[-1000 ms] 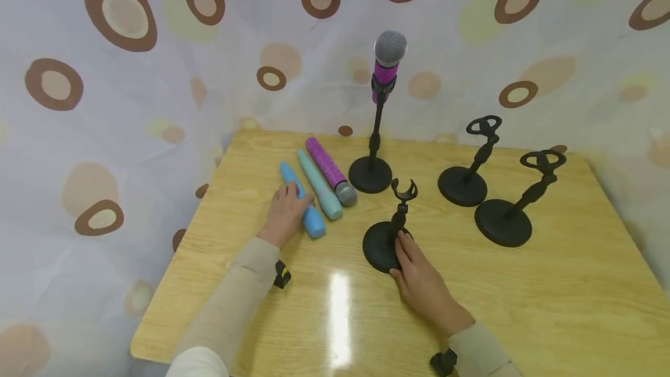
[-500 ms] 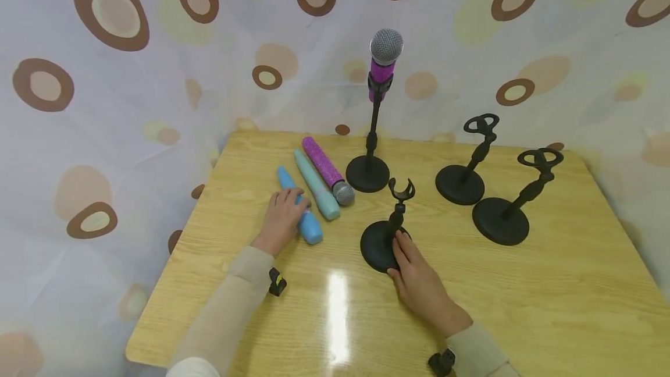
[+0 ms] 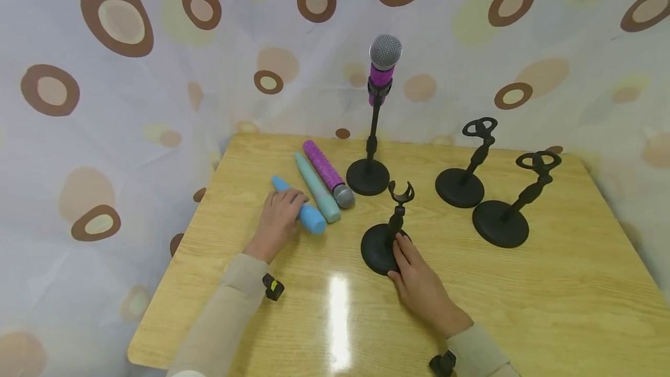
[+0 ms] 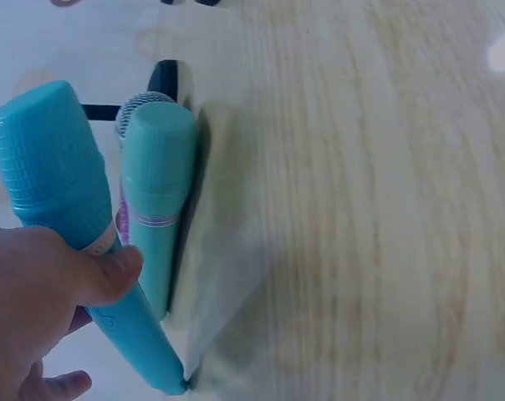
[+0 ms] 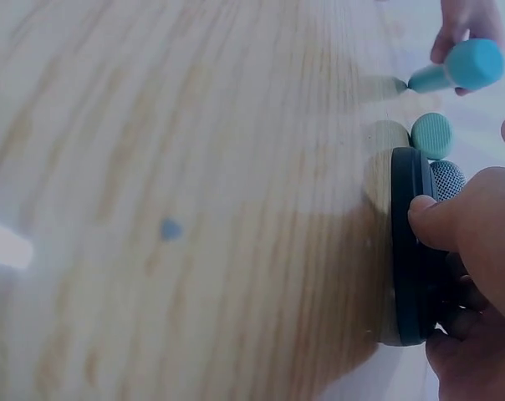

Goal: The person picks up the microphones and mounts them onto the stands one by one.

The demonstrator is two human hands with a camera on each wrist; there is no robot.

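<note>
In the head view my left hand point(image 3: 277, 219) grips a blue microphone point(image 3: 312, 220) around its handle. The left wrist view shows its thick head point(image 4: 52, 150) raised and its narrow tail end down at the tabletop. My right hand point(image 3: 423, 288) holds the round base of a short black microphone stand point(image 3: 376, 249), thumb at the near edge and fingers beside the post. This stand's open, U-shaped clip point(image 3: 402, 193) points up with nothing in it. Beside the blue microphone lie a mint-green microphone point(image 3: 316, 186) and a glittery purple microphone point(image 3: 323, 166) with a silver mesh head.
Behind, a taller black stand point(image 3: 369, 177) bears a purple microphone point(image 3: 385, 53) upright. Two more short stands with ring-shaped clips, a back one point(image 3: 459, 187) and a front one point(image 3: 501, 224), occupy the right side of the wooden table point(image 3: 565, 295). A patterned cloth point(image 3: 324, 51) hangs behind.
The blue microphone's thick end has risen off the table in my left hand, and the microphone has shifted slightly left and nearer. My right hand has stayed on the stand's base.
</note>
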